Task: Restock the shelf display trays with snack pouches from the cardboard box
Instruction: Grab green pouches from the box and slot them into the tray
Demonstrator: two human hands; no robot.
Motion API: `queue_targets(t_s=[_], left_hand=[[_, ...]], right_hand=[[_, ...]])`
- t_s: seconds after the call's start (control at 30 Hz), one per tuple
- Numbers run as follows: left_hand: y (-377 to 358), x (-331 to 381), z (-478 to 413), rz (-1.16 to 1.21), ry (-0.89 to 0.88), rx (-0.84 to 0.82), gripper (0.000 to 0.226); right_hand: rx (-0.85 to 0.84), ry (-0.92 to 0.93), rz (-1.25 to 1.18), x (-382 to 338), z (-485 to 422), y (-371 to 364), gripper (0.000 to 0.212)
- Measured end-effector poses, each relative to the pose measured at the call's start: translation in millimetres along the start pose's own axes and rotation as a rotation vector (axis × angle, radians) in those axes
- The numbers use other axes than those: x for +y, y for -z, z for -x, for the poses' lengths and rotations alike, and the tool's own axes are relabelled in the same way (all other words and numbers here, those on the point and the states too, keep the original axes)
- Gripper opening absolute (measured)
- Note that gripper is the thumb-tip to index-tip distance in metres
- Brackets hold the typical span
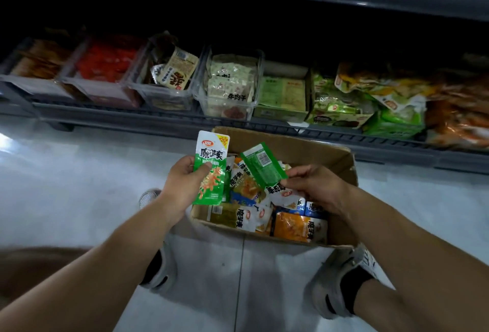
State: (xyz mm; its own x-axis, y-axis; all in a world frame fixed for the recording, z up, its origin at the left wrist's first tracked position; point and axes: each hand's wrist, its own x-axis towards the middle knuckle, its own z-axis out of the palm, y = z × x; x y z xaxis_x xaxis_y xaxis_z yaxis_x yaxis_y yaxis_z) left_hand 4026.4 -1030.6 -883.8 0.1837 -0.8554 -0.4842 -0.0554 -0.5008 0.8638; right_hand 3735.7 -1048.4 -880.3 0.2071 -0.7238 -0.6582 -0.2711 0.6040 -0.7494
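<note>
The step in hand looks like sorting out the green packs before carrying them to the shelf. The left hand (185,181) grips one green pouch (211,167) upright over the near-left corner of the cardboard box (291,144), thumb across its printed front and fingers curled behind. The right hand (315,186) pinches a second green pouch (263,166) by its lower corner above the middle of the box, back panel showing. To do this well, turn that second pouch front-up and lay it flat on the first, edges matched, so both go into a tray as one neat bundle (a corner pinch lets a pouch swing and slip).

The box sits open on the floor and holds a loose jumble of pouches: an orange pouch (293,226) against its near wall, white and blue ones around it. Just beyond the box's far wall a clear tray (227,112) is packed with pale pouches. Beyond its far-left corner, another clear tray (169,96) is nearly empty, a tan pouch leaning inside. Beyond the far-right corner, a green carton (280,116) holds flat green packs, the likeliest home, though its print is too small to confirm.
</note>
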Motion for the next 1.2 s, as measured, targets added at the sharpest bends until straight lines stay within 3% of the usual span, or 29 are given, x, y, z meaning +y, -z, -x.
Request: queue_targets(t_s=[0.1,0.23,0.3,0.47,0.53,0.63,0.7,0.8,0.83,0.93,1.03,1.2], left_hand=[[-1.8,-3.6,4.4,-0.017,-0.008,0.004,0.003],[-3.2,-8.8,5.6,-0.038,0.035,-0.022,0.010],[-5.0,-11.6,3.7,-0.021,0.063,-0.053,0.013],[-19.5,-14.7,4.7,0.024,0.082,-0.172,0.017],[-25.1,-13.4,7.0,0.051,0.061,-0.220,0.035],[-28.1,-14.3,8.3,0.120,0.047,-0.287,0.084],[-27.5,-12.2,7.3,0.053,-0.028,-0.286,0.076],[-8.7,-9.8,-8.8,0.018,-0.043,-0.131,0.045],[1.9,-8.7,-15.2,0.049,-0.030,-0.070,0.037],[30.6,-7.9,-31.4,0.123,-0.012,0.079,0.025],[40.8,-12.6,-37.7,0.159,0.001,0.097,0.023],[35.6,-25.2,-42.9,0.131,0.050,0.068,0.022]], right_hand=[[-0.044,0.029,-0.022,-1.4,6.4,2.8,0.018],[-0.026,0.067,-0.336,-13.2,15.1,-5.5,0.028],[0.027,0.138,-0.239,-16.0,14.1,-12.7,0.035],[0.159,0.197,-0.270,-15.5,-4.3,-35.2,0.018],[0.154,0.212,-0.322,-20.2,-9.5,-45.4,0.020],[0.114,0.262,-0.345,-28.0,-13.5,-62.6,0.022],[0.066,0.301,-0.385,-34.3,-16.8,-71.7,0.023],[0.008,0.271,-0.538,-42.6,-26.1,-69.6,0.019],[0.037,0.249,-0.498,-42.4,-31.9,-65.6,0.016],[0.197,0.184,-0.007,-19.2,-59.6,-54.4,0.013],[0.208,0.141,0.350,8.4,-85.0,-59.5,0.014],[0.100,0.122,0.496,26.0,-124.5,-86.2,0.008]])
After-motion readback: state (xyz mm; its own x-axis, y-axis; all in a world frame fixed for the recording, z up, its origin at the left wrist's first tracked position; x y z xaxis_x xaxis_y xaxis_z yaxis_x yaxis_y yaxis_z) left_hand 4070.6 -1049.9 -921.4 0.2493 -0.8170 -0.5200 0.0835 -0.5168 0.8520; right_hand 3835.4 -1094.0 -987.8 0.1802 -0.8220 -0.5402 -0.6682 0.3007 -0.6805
